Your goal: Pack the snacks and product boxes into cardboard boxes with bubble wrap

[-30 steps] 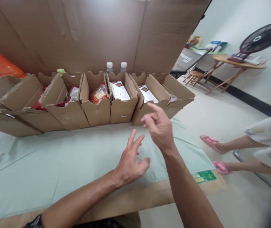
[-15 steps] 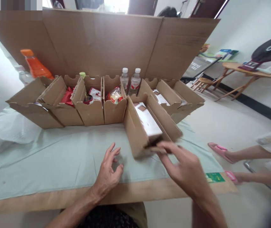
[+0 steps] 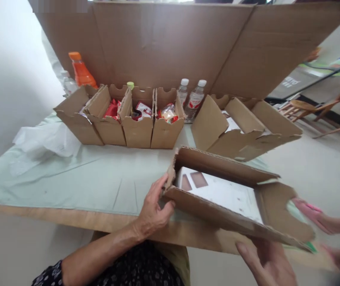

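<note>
Cardboard tray (image 3: 214, 208) hangs tilted over the table's (image 3: 68, 216) near edge, white box (image 3: 226, 194) flat inside. My left hand (image 3: 153, 208) clamps its left corner; my right hand (image 3: 267, 262) lies spread, palm up, under the other end. Judgement: level both ends so the box cannot slide

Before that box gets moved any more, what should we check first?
1. Left hand grips one end of the cardboard box: ok.
2. Right hand, open under the other end, touching it: cannot tell, blurred.
3. White carton lies inside the box: ok.
4. Box resting on the table: not ok, much hangs past the edge.
5. Room on the right: not ok, another person's pink slipper shows just past it.
</note>
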The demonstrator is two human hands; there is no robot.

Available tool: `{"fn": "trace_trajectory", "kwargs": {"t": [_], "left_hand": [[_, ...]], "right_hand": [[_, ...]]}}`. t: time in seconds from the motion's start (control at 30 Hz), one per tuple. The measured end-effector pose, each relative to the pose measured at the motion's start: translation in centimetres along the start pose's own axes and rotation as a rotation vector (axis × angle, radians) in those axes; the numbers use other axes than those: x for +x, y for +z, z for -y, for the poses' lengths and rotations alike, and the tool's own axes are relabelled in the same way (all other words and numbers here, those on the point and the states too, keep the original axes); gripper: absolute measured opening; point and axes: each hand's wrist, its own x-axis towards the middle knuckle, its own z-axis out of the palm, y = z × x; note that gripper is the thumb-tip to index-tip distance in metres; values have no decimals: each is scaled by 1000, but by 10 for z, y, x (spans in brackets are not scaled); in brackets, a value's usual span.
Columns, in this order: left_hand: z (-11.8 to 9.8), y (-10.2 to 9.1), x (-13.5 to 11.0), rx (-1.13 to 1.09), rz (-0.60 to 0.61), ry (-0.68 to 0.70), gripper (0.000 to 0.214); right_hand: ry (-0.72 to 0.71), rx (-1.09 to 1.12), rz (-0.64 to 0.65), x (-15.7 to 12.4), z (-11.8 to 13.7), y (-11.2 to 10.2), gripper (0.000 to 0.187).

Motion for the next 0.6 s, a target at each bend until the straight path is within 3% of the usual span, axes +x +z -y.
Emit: {"fn": "trace_trajectory", "kwargs": {"t": [0.07,0.2,0.27,0.33,0.4,0.47,0.53,0.6], "left_hand": [[5,-24,9,52,-133,-34,62],[10,-75,45,137,-303,-34,54],[13,-95,61,180,-299,-13,53],[18,-112,68,260,-266,5,50],[25,-134,65,396,-285,28,48],[30,-164,56,587,-419,64,45],[33,-204,47,787,-622,62,41],[35,-245,47,930,-793,-34,44]], "right_hand": [[-40,63,150,29,14,27,62],[-166,296,347,83,67,91,62],[-153,382,343,94,90,120,65],[-91,421,250,91,100,139,69],[-8,399,149,76,95,148,74],[38,291,132,57,78,149,75],[-24,152,170,39,57,147,67],[-144,45,190,28,42,147,54]]}}
